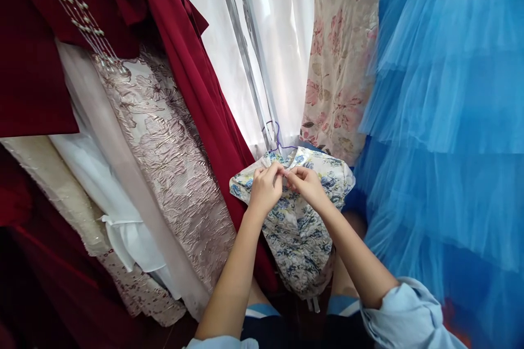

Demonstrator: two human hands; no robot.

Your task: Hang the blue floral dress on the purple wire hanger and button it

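Note:
A short-sleeved dress (301,223) with a blue, yellow and white flower print hangs on a purple hanger (278,133). At the middle of its neckline, my left hand (267,185) and my right hand (305,185) meet, fingertips almost touching. Both are closed in a pinch on the cloth at the front opening. Any small fastener between the fingertips is hidden. The lower part of the dress looks puckered and hangs down between my knees, with a small pale strip at its hem.
Dark red gowns (196,76), a pink embossed dress (176,174) and white garments (123,229) hang on the left. White curtain cloth (282,27) and metal poles (245,49) stand ahead. A pink-flowered fabric (335,65) and a blue tiered tulle dress (446,109) hang on the right.

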